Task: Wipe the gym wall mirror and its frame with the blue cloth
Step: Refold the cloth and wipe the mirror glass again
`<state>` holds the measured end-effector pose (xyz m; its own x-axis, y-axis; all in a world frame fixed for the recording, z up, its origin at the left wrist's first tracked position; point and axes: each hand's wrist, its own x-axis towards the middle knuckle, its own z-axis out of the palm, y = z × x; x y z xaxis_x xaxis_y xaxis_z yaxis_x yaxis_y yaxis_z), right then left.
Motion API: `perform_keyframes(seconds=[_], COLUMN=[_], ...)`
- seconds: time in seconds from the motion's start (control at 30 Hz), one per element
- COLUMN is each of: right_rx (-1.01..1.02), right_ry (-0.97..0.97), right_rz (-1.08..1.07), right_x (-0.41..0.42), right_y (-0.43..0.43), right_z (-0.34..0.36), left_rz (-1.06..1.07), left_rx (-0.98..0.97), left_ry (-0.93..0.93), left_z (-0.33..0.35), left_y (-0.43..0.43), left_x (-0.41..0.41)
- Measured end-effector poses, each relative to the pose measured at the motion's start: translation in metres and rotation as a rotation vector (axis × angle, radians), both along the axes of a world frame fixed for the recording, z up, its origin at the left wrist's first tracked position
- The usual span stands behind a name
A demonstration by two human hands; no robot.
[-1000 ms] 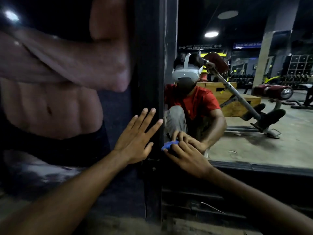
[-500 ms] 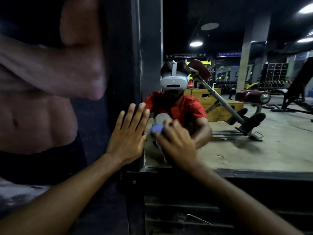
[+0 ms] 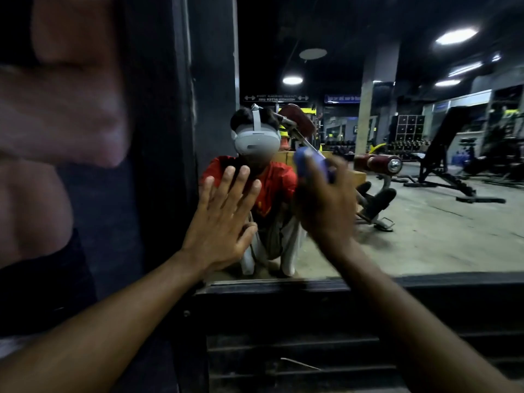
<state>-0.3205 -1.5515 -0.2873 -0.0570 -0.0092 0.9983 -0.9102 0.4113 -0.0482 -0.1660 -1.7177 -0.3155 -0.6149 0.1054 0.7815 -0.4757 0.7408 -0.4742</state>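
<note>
Glass wiping appears in hand: right hand [image 3: 323, 205] grips the blue cloth [image 3: 304, 160] against the mirror [image 3: 425, 236], near its lower-left corner. Left hand [image 3: 224, 222] rests flat, fingers straight. Next move likely calls for even sweeps, then the frame [image 3: 283, 287]

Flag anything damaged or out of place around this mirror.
One thing: a thin pale strip lies askew on the dark slatted panel under the mirror frame, like a loose sliver or wire. The mirror itself shows no crack.

Hanging sign [image 3: 276, 98] — lettering illegible
</note>
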Motion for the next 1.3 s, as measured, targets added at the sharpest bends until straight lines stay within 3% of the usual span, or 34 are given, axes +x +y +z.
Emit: perform_keyframes(seconds=[0.2,0.27,0.33,0.37,0.53,0.6,0.67,0.83,0.9,1.0,1.07,1.13,1.3], right_rx=[0.558,0.673,0.657,0.574,-0.067,-0.200,-0.132,0.314,0.222,-0.232,-0.393,-0.304,0.244], right_ry=[0.397,0.530,0.589,0.536,-0.208,-0.297,-0.257,0.258,0.091,-0.478,-0.660,-0.654,-0.381], right_rz=[0.031,-0.003,-0.031,-0.059,-0.140,-0.215,-0.169,-0.128,-0.146,-0.140,-0.177,-0.122,-0.001], right_x=[0.005,-0.005,-0.020,-0.024,-0.059,-0.062,-0.050,-0.027,-0.044,-0.078,-0.084,-0.068,-0.021], right_y=[-0.003,0.014,0.036,0.048,0.091,0.089,0.072,0.049,0.066,0.099,0.107,0.097,0.067], right_z=[-0.133,-0.138,-0.115,-0.095,0.027,0.041,0.027,-0.027,-0.021,-0.022,-0.044,-0.073,-0.136], left_rz=[-0.054,-0.080,-0.115,-0.133,-0.180,-0.175,-0.173,-0.204,-0.212,-0.210,-0.198,-0.169,-0.124], left_rx=[0.009,0.007,-0.003,-0.013,-0.009,0.012,0.002,-0.022,-0.008,-0.003,0.022,0.054,0.081], left_ry=[0.019,0.014,0.019,0.026,0.070,0.089,0.100,0.102,0.135,0.143,0.121,0.111,0.069], left_z=[-0.015,-0.025,-0.024,-0.018,0.022,0.021,0.016,0.017,0.013,-0.009,-0.030,-0.047,-0.070], left_y=[0.001,0.009,0.021,0.026,0.048,0.051,0.050,0.044,0.047,0.053,0.058,0.062,0.069], left_x=[0.003,-0.001,-0.011,-0.018,-0.059,-0.068,-0.071,-0.072,-0.072,-0.071,-0.070,-0.068,-0.063])
